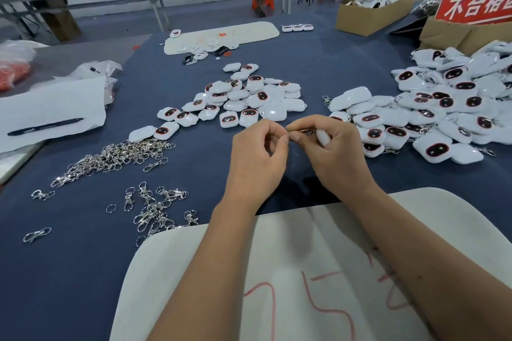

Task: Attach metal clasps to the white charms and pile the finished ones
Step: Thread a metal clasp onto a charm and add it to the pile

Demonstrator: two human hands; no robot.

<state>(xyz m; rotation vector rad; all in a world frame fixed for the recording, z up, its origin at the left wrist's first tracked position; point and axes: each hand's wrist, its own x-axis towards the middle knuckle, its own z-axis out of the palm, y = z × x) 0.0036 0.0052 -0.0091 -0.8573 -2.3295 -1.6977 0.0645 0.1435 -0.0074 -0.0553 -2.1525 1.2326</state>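
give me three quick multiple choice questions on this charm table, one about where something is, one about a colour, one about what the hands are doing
1. Where do the loose metal clasps lie?
A. to the left of the hands
B. in the cardboard box
C. on the red sign

2. What colour is the table cloth?
A. green
B. dark blue
C. yellow

3. What is the right hand doing?
A. resting flat on the table
B. holding the black pen
C. holding a white charm and a clasp

Answers:
1 A, the clasps are heaped and scattered on the cloth left of the left hand.
2 B, the cloth shows dark blue between the piles.
3 C, its fingers curl round the charm, and both hands pinch metal between them.
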